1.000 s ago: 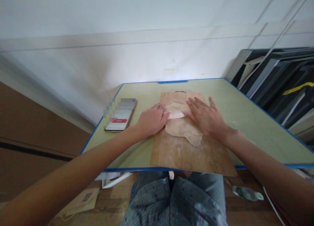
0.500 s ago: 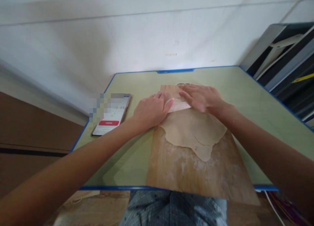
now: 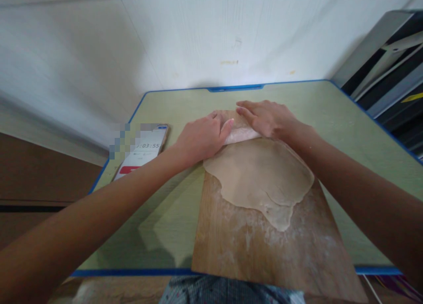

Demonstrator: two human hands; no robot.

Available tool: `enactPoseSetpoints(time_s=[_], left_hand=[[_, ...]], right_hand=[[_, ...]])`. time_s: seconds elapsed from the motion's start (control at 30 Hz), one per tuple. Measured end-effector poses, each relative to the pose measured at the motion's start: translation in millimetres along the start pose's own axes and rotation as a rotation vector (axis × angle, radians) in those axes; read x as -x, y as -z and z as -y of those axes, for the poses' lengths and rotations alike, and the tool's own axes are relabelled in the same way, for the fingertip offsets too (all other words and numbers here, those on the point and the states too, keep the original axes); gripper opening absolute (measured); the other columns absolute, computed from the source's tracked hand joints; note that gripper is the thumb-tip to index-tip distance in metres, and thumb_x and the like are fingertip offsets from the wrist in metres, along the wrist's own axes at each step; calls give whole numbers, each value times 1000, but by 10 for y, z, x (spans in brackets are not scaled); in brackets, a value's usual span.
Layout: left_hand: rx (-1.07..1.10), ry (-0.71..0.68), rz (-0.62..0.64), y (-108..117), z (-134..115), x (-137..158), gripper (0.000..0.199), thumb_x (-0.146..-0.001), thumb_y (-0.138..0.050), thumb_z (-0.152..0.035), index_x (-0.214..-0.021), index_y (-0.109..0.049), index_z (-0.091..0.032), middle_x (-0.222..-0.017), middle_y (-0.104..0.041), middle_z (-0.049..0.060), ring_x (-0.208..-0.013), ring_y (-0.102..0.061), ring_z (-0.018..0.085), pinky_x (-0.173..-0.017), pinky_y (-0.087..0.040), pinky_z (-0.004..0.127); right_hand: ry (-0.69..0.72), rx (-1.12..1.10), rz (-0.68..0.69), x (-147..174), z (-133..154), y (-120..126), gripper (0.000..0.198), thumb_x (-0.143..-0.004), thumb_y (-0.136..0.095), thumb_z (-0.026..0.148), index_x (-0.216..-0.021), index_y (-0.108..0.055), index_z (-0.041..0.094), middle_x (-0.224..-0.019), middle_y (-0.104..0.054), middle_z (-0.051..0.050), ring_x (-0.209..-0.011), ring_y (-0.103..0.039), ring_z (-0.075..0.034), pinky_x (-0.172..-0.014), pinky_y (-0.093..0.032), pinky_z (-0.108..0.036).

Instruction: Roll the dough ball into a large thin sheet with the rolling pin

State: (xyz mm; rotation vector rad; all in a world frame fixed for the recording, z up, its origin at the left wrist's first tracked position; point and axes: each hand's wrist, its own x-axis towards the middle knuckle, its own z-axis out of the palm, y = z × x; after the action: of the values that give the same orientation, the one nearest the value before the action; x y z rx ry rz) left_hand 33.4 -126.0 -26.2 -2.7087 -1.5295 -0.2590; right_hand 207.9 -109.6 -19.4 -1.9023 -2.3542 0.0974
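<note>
A thin, irregular sheet of tan dough (image 3: 254,174) lies on a floured wooden board (image 3: 231,246). Across its far edge runs a short, flour-white cylinder (image 3: 243,135) that looks like a rolling pin; both its ends are under my hands. My left hand (image 3: 203,136) curves over the left end, thumb pointing inward along the top. On the right end rests the palm of my right hand (image 3: 267,118), its fingers stretched forward past the pin and its thumb apart. A pointed flap of dough hangs toward me, with a crease above it.
A phone (image 3: 142,147) with a running timer lies on the left of the pale green table (image 3: 165,233), partly behind my left forearm. The board's near end juts past the blue table edge. A white wall (image 3: 185,39) stands behind; a dark rack (image 3: 396,66) is at the right.
My view has tipped down and come closer, so more of the dough and board shows. Both hands stay on the pin at the dough's far edge; my right hand's fingers reach a little farther forward.
</note>
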Motion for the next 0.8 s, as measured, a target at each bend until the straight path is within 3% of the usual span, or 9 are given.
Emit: enactPoseSetpoints(time_s=[0.4, 0.63, 0.8], left_hand=[[36, 71, 47, 1, 49, -286, 56, -96, -12, -42, -96, -62, -16, -97, -67, 9, -92, -62, 22, -80, -46, 35], [24, 136, 56, -60, 117, -481, 63, -96, -9, -42, -95, -65, -14, -93, -67, 13, -88, -63, 24, -77, -46, 37], [29, 74, 76, -90, 192, -589, 54, -97, -13, -35, -106, -61, -14, -98, -67, 12, -93, -62, 23, -79, -45, 35]], right_hand=[[-14, -32, -223, -229, -21, -68, 54, -95, -17, 44, -95, -63, 16, -96, -67, -13, -91, -60, -24, -75, -41, -34], [-79, 35, -230, -332, 18, -23, 58, -96, -14, 43, -98, -64, 13, -100, -66, -17, -95, -60, -28, -77, -40, -38], [16, 4, -205, -468, -80, -73, 59, -95, -10, 44, -103, -62, 16, -102, -65, -16, -99, -57, -26, -79, -41, -39]])
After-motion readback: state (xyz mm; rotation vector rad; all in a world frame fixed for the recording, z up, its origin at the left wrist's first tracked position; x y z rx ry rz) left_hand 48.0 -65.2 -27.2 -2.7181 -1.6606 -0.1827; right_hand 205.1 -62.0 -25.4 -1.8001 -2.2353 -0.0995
